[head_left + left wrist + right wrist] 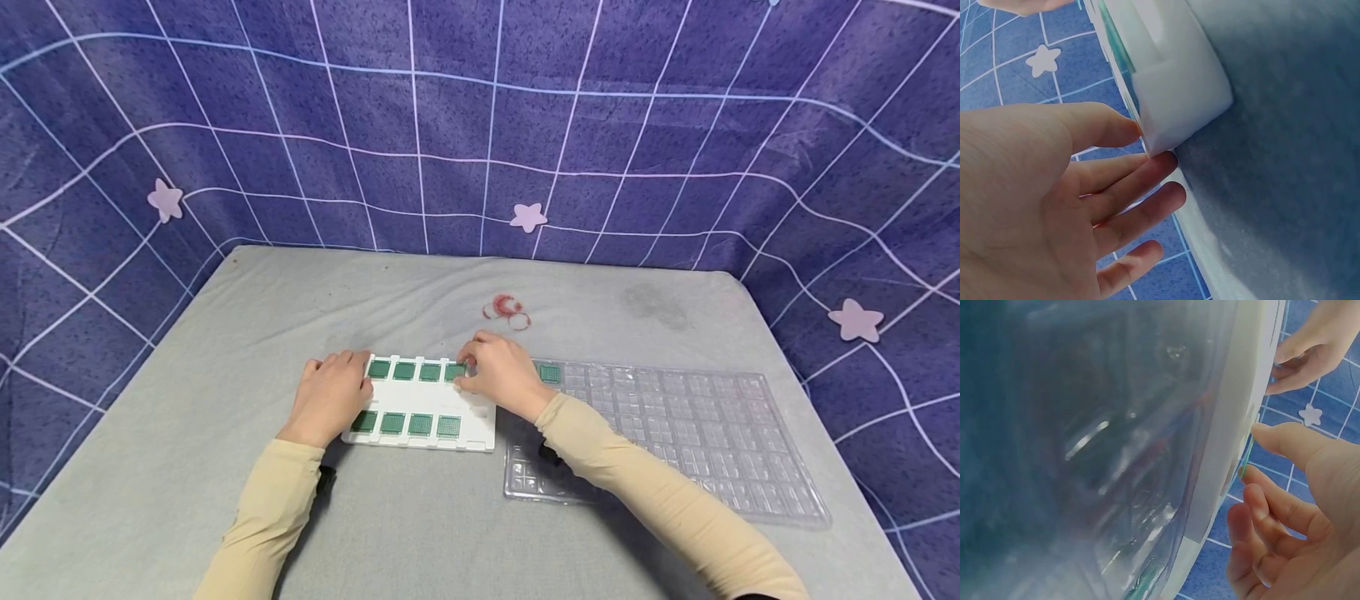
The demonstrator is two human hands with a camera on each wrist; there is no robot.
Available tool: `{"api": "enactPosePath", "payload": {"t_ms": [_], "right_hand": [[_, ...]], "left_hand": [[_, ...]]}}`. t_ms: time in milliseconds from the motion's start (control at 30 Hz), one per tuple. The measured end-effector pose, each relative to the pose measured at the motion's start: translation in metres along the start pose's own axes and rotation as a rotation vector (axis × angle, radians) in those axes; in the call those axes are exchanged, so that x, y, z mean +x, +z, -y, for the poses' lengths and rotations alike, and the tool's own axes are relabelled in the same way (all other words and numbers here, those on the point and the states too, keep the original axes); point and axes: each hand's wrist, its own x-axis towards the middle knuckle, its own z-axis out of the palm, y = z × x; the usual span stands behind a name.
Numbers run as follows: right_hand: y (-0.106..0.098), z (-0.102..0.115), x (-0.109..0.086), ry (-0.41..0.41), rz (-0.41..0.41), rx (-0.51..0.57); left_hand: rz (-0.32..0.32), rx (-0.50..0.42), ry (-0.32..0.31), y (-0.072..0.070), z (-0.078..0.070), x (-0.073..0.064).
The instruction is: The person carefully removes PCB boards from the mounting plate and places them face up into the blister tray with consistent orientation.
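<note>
A white tray lies on the table, holding small green circuit boards in two rows. My left hand grips the tray's left end. In the left wrist view, the thumb lies along one face of the tray and fingertips touch its corner. At the right part of the far row, my right hand pinches a green circuit board between thumb and index finger. The right wrist view shows this board edge-on at the tray's surface. Part of the tray's far right corner is hidden behind the right hand.
A clear plastic tray with many pockets lies to the right, partly beneath the right forearm. Another green circuit board sits in its far left part. Red ring marks show on the grey tablecloth. Blue curtains stand behind.
</note>
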Motion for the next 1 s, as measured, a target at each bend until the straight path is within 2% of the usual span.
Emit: {"api": "enactPosePath", "payload": {"t_ms": [533,767,1000], "right_hand": [[-0.009,-0.001,-0.004,-0.019,0.010,0.024],[-0.015,-0.002,-0.006,-0.008,-0.017,0.021],[-0.021,-0.007,-0.011,0.012,-0.005,0.019]], "left_hand": [[0.021,0.000,-0.006,-0.001,0.000,0.001],[0.020,-0.009,-0.003,-0.001,0.000,0.002],[0.033,-0.011,-0.004,-0.002,0.000,0.002]]}}
